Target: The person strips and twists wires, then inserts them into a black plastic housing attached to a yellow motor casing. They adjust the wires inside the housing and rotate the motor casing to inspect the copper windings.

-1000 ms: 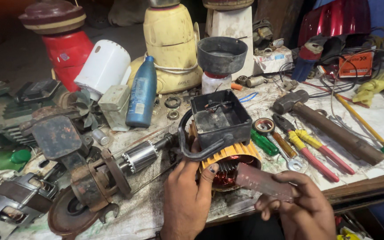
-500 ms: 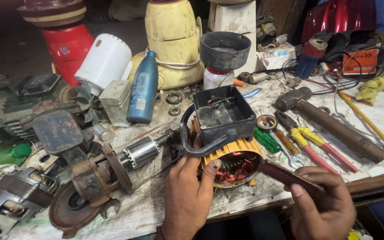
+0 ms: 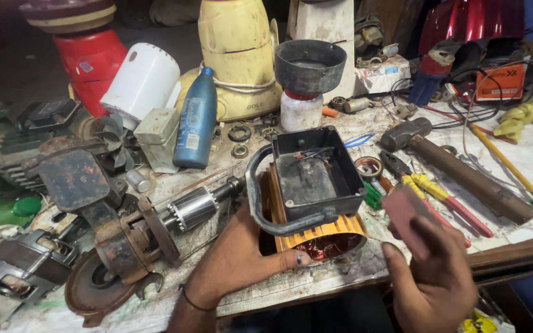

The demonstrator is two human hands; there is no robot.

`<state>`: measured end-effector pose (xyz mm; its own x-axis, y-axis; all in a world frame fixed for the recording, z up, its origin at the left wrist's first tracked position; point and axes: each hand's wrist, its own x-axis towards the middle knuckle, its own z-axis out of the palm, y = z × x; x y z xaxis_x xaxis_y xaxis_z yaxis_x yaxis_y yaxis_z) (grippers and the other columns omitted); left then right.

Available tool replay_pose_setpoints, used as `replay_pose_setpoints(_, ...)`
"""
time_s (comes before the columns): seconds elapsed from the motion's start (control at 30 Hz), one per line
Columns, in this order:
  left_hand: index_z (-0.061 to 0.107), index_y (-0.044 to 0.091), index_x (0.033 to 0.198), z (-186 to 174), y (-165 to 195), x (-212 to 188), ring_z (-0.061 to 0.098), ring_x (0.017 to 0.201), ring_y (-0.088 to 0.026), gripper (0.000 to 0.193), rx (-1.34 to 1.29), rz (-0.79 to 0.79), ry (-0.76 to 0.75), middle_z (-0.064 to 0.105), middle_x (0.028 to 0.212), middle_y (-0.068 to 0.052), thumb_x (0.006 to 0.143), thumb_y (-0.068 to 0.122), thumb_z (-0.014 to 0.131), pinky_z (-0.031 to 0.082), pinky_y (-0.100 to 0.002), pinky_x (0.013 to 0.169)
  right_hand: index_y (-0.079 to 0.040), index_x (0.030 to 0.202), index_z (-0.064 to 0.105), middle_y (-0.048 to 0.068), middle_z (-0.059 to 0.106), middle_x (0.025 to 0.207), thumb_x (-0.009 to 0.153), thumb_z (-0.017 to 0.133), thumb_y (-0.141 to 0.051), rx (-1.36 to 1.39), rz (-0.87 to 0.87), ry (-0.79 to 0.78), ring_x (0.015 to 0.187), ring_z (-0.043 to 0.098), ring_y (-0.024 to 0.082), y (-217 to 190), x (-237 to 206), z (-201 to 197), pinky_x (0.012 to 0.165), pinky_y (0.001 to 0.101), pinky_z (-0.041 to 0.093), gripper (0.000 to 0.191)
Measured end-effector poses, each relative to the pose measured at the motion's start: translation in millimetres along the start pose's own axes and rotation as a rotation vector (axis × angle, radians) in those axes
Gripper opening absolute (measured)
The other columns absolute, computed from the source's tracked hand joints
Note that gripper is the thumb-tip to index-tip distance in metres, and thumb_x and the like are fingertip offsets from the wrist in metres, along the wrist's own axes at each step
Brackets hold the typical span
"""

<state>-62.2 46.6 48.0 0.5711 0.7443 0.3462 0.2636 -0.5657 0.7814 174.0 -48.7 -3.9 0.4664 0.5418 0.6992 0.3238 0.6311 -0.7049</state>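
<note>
While my left hand braces the orange motor stator at the near edge of the workbench, thumb pressed against its lower rim and fingers curled round the side, I've got the copper windings facing me. My right hand is closed on a flat reddish-brown strip, blurred with motion, held up just right of the housing. To do this well, I reckon, I keep the left grip firm so the body can't roll, and bring the strip in square to the opening without scraping the copper. The black terminal box sits on top, and the grey handle loops round its left side. Further out: the rotor shaft to the left, pliers with yellow and red grips and a hammer to the right. Against a moment ago, the strip has lifted from low beside the windings, and my right hand has risen with it; my left hasn't budged.
</note>
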Motion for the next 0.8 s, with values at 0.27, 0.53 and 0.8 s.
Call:
replay_pose_setpoints(0.27,0.035,-0.002,0.157,-13,-22,4,0.055,0.143,-0.031,0.115,-0.374,-0.005,-0.169,0.059,0.15,-0.019,0.065,0.031,0.095,0.04,-0.045,0.122,0.008,0.144,0.041,0.015,0.043,0.138,0.073,0.08,0.007,-0.049,0.165,-0.315,0.135,0.055,0.029,4,21,22,0.105,0.0414,0.05,0.081)
replay_pose_setpoints(0.53,0.032,-0.005,0.157,-6,-47,10,0.056,0.143,-0.032,0.127,-0.283,0.049,-0.061,0.058,0.151,-0.021,0.056,0.037,0.097,0.038,-0.045,0.12,0.008,0.148,0.039,0.019,0.048,0.143,0.078,0.072,0.012,0.086,0.304,-0.258,0.127,0.062,0.029,0,22,27,0.096,0.0394,0.057,0.077)
replay_pose_setpoints(0.8,0.034,-0.006,0.156,2,-13,15,0.053,0.143,-0.031,0.117,-0.474,0.101,0.13,0.055,0.149,-0.02,0.062,0.035,0.09,0.038,-0.042,0.126,0.009,0.157,0.039,0.031,0.054,0.148,0.08,0.07,0.019,0.214,0.387,-0.129,0.113,0.068,0.034,-14,28,40,0.091,0.0391,0.061,0.084)
